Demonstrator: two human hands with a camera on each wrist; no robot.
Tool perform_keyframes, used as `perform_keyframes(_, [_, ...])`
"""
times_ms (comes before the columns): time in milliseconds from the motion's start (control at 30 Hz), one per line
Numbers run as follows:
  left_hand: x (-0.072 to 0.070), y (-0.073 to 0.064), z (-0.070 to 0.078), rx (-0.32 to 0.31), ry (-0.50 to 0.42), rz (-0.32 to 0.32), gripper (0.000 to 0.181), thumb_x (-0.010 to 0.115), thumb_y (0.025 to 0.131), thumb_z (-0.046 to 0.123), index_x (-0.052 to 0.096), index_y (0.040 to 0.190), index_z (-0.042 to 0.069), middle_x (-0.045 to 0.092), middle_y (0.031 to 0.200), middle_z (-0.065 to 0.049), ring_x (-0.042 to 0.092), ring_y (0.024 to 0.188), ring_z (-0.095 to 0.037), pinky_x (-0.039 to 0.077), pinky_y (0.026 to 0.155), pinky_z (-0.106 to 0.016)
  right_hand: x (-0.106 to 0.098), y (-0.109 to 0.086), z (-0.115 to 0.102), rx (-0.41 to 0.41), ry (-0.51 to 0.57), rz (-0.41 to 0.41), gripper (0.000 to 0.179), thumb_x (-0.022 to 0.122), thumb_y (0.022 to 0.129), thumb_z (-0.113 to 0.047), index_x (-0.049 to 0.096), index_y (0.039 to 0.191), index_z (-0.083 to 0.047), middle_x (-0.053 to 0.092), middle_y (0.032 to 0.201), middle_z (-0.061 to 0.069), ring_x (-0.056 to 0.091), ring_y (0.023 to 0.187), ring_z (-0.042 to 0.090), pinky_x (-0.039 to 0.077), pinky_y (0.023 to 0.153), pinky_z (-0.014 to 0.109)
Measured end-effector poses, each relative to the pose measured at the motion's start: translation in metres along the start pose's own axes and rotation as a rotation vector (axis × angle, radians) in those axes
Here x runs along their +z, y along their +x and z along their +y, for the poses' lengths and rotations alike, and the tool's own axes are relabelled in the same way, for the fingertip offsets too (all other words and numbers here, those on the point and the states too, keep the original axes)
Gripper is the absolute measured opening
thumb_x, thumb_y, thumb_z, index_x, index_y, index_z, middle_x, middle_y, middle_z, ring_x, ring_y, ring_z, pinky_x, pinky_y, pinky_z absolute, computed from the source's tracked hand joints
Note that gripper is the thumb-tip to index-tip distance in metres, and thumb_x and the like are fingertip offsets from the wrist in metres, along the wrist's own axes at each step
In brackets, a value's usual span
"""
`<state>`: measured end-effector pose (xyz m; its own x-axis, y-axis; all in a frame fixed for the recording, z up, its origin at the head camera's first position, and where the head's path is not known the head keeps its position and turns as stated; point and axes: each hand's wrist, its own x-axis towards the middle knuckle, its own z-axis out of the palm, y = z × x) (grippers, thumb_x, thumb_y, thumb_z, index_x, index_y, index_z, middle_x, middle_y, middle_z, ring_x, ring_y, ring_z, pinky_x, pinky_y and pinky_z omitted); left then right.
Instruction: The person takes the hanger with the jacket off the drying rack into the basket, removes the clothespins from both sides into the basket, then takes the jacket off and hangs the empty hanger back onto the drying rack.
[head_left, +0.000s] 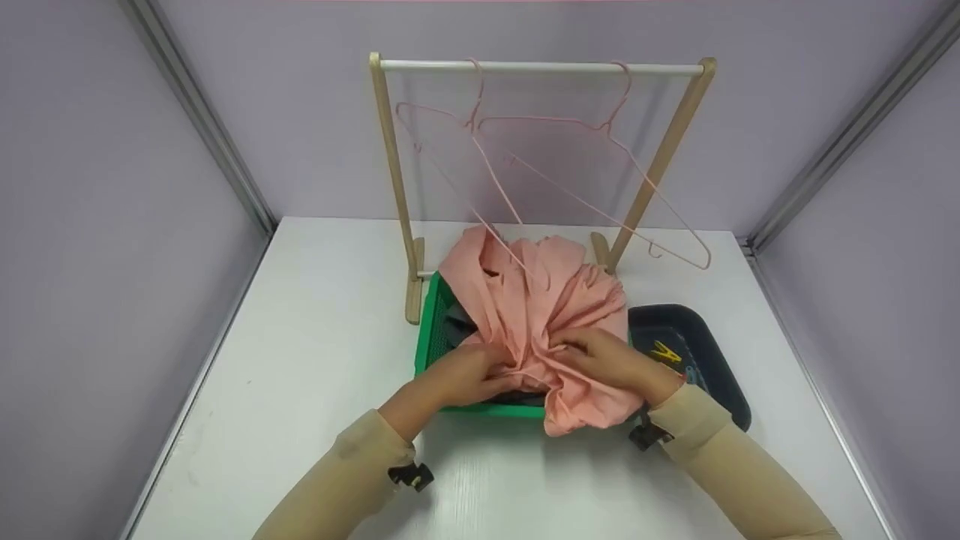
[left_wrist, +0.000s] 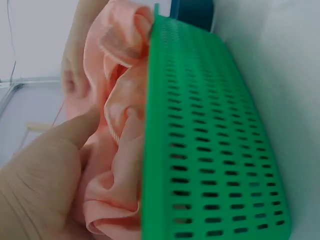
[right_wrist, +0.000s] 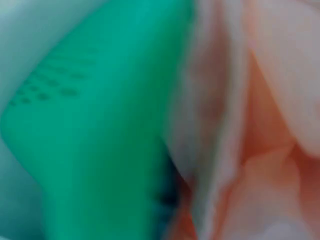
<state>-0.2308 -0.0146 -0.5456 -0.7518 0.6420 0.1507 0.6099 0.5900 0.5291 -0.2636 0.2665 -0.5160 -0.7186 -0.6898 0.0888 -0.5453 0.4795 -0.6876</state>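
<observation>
A pink garment [head_left: 529, 300] lies bunched and creased over a green basket [head_left: 427, 330], spilling past its right and front edges. My left hand [head_left: 471, 373] grips the cloth near the front of the basket; in the left wrist view its thumb [left_wrist: 75, 130] lies on the fabric and the other fingers are hidden. To the right, my right hand [head_left: 604, 360] pinches a gathered fold of the same garment. Dark cloth [head_left: 457, 324] shows inside the basket under the pink one. Pink fabric [right_wrist: 270, 190] fills the right side of the blurred right wrist view.
Behind the basket stands a rack with a white rail [head_left: 547, 67] and wooden legs. Two pink wire hangers hang on it, the left hanger [head_left: 495, 180] reaching in front of the garment. A dark tray [head_left: 720, 375] at the right holds a yellow clothespin [head_left: 665, 352].
</observation>
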Motion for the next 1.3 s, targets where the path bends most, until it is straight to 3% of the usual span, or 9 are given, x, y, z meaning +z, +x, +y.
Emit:
perform_keyframes(67, [0.007, 0.0, -0.001, -0.016, -0.021, -0.054, 0.023, 0.066, 0.098, 0.038, 0.064, 0.092, 0.016, 0.052, 0.074, 0.008, 0.05, 0.07, -0.009, 0.042, 0.066, -0.025, 0.008, 0.002, 0.004, -0.002, -0.049, -0.15, 0.017, 0.057, 0.104, -0.029, 0.068, 0.113, -0.019, 0.065, 0.102, -0.01, 0.059, 0.091, 0.01, 0.05, 0.087, 0.034])
perform_keyframes(167, [0.013, 0.002, -0.001, -0.04, -0.017, -0.073, 0.021, 0.066, 0.098, 0.034, 0.062, 0.089, 0.016, 0.048, 0.07, 0.01, 0.048, 0.067, -0.007, 0.038, 0.063, -0.024, 0.014, 0.004, 0.007, 0.005, -0.084, -0.265, 0.021, 0.054, 0.105, -0.031, 0.065, 0.117, -0.019, 0.063, 0.106, -0.009, 0.059, 0.096, 0.011, 0.049, 0.093, 0.04])
perform_keyframes(333, [0.014, 0.007, 0.006, -0.102, 0.041, 0.007, 0.02, 0.063, 0.1, 0.034, 0.065, 0.09, 0.017, 0.051, 0.07, 0.009, 0.051, 0.068, -0.01, 0.043, 0.066, -0.026, 0.014, 0.01, 0.008, 0.05, -0.1, -0.325, 0.027, 0.055, 0.104, -0.034, 0.063, 0.126, -0.019, 0.063, 0.116, -0.006, 0.058, 0.107, 0.016, 0.045, 0.102, 0.046])
perform_keyframes(467, [0.018, 0.012, 0.014, -0.085, 0.055, 0.073, 0.021, 0.06, 0.102, 0.035, 0.069, 0.105, 0.016, 0.057, 0.081, 0.006, 0.055, 0.079, -0.013, 0.049, 0.075, -0.029, 0.017, 0.014, 0.015, 0.092, -0.108, -0.336, 0.031, 0.054, 0.105, -0.031, 0.061, 0.131, -0.017, 0.062, 0.125, -0.001, 0.056, 0.116, 0.021, 0.041, 0.107, 0.05])
perform_keyframes(667, [0.026, 0.013, 0.015, -0.076, 0.008, 0.052, 0.026, 0.062, 0.101, 0.031, 0.064, 0.122, 0.015, 0.063, 0.099, 0.003, 0.056, 0.091, -0.013, 0.051, 0.088, -0.029, 0.017, 0.014, 0.024, 0.159, -0.08, -0.283, 0.035, 0.048, 0.107, -0.035, 0.063, 0.132, -0.017, 0.064, 0.128, 0.0, 0.058, 0.117, 0.023, 0.041, 0.107, 0.052])
perform_keyframes(800, [0.013, 0.009, 0.012, -0.108, -0.028, 0.101, 0.022, 0.06, 0.102, 0.028, 0.067, 0.117, 0.013, 0.066, 0.1, 0.0, 0.059, 0.091, -0.015, 0.052, 0.088, -0.033, -0.009, 0.009, 0.021, 0.185, -0.067, -0.189, 0.037, 0.046, 0.107, -0.035, 0.065, 0.128, -0.01, 0.065, 0.124, 0.007, 0.058, 0.114, 0.026, 0.042, 0.103, 0.053])
perform_keyframes(1067, [-0.051, 0.01, -0.019, -0.36, -0.058, 0.409, 0.024, 0.06, 0.101, 0.022, 0.071, 0.115, 0.006, 0.071, 0.109, -0.009, 0.067, 0.102, -0.024, 0.054, 0.089, -0.042, -0.079, 0.011, 0.031, 0.226, -0.156, 0.073, 0.032, 0.058, 0.101, -0.01, 0.061, 0.129, 0.005, 0.062, 0.125, 0.026, 0.057, 0.115, 0.044, 0.046, 0.096, 0.059])
perform_keyframes(1167, [-0.065, 0.022, -0.037, -0.444, -0.053, 0.429, 0.033, 0.058, 0.101, 0.021, 0.064, 0.125, 0.0, 0.068, 0.118, -0.017, 0.064, 0.11, -0.031, 0.05, 0.095, -0.045, -0.088, 0.024, 0.048, 0.249, -0.244, 0.088, 0.042, 0.059, 0.097, -0.003, 0.053, 0.136, 0.008, 0.056, 0.131, 0.032, 0.053, 0.121, 0.049, 0.041, 0.102, 0.061])
perform_keyframes(1300, [-0.062, 0.04, -0.057, -0.549, -0.04, 0.342, 0.05, 0.053, 0.102, 0.027, 0.048, 0.142, -0.004, 0.056, 0.135, -0.026, 0.055, 0.125, -0.038, 0.042, 0.106, -0.048, -0.083, 0.046, 0.07, 0.307, -0.297, 0.052, 0.06, 0.062, 0.092, -0.003, 0.04, 0.147, 0.007, 0.043, 0.146, 0.033, 0.04, 0.135, 0.049, 0.029, 0.112, 0.06])
